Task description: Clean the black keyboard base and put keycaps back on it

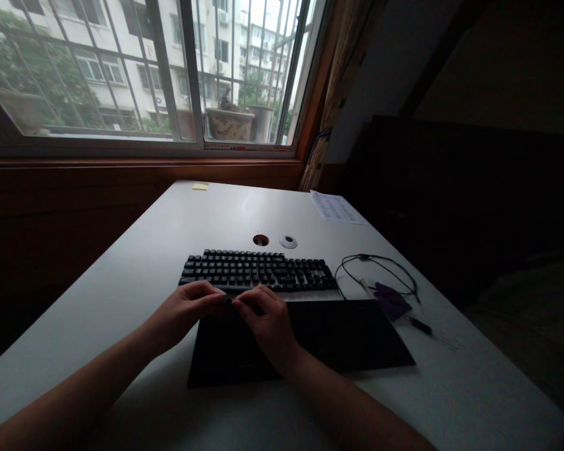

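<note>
A small black keycap (227, 300) is pinched between the thumb and fingers of my left hand (195, 307). My right hand (267, 316) is closed in a pinch right beside it, its fingertips at the keycap's edge; whether they grip the keycap or something tiny is too dark to tell. Both hands hover at the front of a black keyboard (258, 269), where some keys on the right side are off and a pale base shows. Below my hands lies a flat black panel or mat (338, 335), partly covered by my right hand and forearm.
A looped black cable (385, 258), a purple cloth (391, 303) and a dark-handled tool (420, 326) lie at the right. Behind the keyboard are a cable hole (261, 240) and its round cover (288, 242). Printed paper (337, 208) and yellow notes (200, 186) rest on the far table.
</note>
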`<state>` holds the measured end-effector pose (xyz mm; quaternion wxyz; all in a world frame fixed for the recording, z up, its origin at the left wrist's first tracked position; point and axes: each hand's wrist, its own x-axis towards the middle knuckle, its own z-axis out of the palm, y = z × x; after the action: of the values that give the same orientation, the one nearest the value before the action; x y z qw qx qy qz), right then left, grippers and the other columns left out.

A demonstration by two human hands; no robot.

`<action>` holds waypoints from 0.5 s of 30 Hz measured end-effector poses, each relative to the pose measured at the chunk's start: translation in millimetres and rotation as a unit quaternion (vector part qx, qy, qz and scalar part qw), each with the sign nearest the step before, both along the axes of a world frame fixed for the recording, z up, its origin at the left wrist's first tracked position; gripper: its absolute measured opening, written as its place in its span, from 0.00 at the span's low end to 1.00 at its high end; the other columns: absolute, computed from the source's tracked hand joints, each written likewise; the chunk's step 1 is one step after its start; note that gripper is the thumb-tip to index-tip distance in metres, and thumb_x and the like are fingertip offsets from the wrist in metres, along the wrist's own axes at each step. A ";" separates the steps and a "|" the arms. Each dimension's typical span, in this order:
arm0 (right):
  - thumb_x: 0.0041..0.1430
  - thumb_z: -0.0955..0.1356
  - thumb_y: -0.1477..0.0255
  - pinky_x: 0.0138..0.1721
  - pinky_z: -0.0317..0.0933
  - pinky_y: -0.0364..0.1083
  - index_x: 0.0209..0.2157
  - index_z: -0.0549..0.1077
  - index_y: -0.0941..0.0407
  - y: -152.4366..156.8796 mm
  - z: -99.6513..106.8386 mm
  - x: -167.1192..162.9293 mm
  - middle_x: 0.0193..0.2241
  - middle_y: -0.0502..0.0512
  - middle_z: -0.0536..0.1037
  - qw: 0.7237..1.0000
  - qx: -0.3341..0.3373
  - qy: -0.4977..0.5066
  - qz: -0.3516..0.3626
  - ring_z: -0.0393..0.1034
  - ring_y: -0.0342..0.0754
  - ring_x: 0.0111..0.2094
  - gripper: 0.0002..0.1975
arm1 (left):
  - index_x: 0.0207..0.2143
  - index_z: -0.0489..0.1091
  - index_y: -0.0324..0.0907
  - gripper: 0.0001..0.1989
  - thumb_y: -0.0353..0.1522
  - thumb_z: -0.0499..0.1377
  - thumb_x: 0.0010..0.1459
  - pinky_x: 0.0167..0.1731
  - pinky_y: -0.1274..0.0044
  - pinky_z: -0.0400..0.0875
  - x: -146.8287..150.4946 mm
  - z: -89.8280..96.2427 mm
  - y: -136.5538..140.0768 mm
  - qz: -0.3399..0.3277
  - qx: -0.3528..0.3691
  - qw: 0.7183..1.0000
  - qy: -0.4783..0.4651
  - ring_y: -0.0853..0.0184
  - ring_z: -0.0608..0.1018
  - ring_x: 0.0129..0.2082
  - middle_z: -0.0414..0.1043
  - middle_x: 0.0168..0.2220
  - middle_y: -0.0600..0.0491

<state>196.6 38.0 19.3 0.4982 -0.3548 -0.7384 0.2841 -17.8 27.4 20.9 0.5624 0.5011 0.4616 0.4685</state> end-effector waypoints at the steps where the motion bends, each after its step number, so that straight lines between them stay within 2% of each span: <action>1: 0.65 0.72 0.70 0.36 0.67 0.45 0.33 0.78 0.52 -0.1 0.4 -0.2 0.30 0.49 0.78 1.000 -0.002 -0.005 -0.012 0.73 0.46 0.31 0.05 | 0.33 0.79 0.38 0.14 0.40 0.72 0.55 0.36 0.71 0.78 -0.4 -0.6 0.5 0.003 -0.002 1.000 -0.007 0.61 0.82 0.34 0.81 0.34 0.46; 4: 0.64 0.72 0.71 0.35 0.67 0.45 0.33 0.77 0.52 0.1 0.9 -0.3 0.30 0.49 0.78 0.999 -0.007 -0.009 -0.036 0.73 0.46 0.32 0.04 | 0.37 0.80 0.39 0.14 0.40 0.72 0.54 0.36 0.71 0.79 -1.5 -0.8 1.5 0.009 0.003 1.000 -0.011 0.61 0.82 0.34 0.82 0.34 0.46; 8: 0.65 0.71 0.72 0.36 0.68 0.45 0.37 0.78 0.51 0.7 0.6 0.0 0.32 0.50 0.78 0.999 -0.009 -0.001 -0.032 0.73 0.46 0.32 0.02 | 0.47 0.80 0.41 0.18 0.38 0.71 0.56 0.39 0.70 0.80 -4.3 2.8 2.1 0.002 0.025 0.999 0.026 0.59 0.83 0.39 0.83 0.43 0.44; 12: 0.65 0.70 0.72 0.36 0.68 0.46 0.39 0.78 0.51 1.5 0.0 -0.5 0.34 0.51 0.79 0.999 -0.023 0.015 -0.041 0.74 0.47 0.34 0.04 | 0.48 0.80 0.43 0.14 0.38 0.67 0.61 0.41 0.71 0.80 -10.1 6.0 3.5 -0.040 0.094 0.988 0.119 0.59 0.83 0.42 0.82 0.44 0.46; 15: 0.64 0.69 0.72 0.37 0.68 0.46 0.40 0.78 0.51 1.9 -0.1 -0.9 0.34 0.51 0.80 0.997 -0.043 0.028 -0.055 0.75 0.47 0.34 0.05 | 0.46 0.80 0.43 0.12 0.38 0.66 0.62 0.40 0.72 0.79 -14.0 2.5 5.7 -0.049 0.173 0.964 0.197 0.61 0.83 0.41 0.82 0.42 0.48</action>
<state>195.7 39.9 19.2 0.5178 -0.4080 -0.6905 0.2978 -31.8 33.1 23.4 0.3874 0.6951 0.4501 0.4051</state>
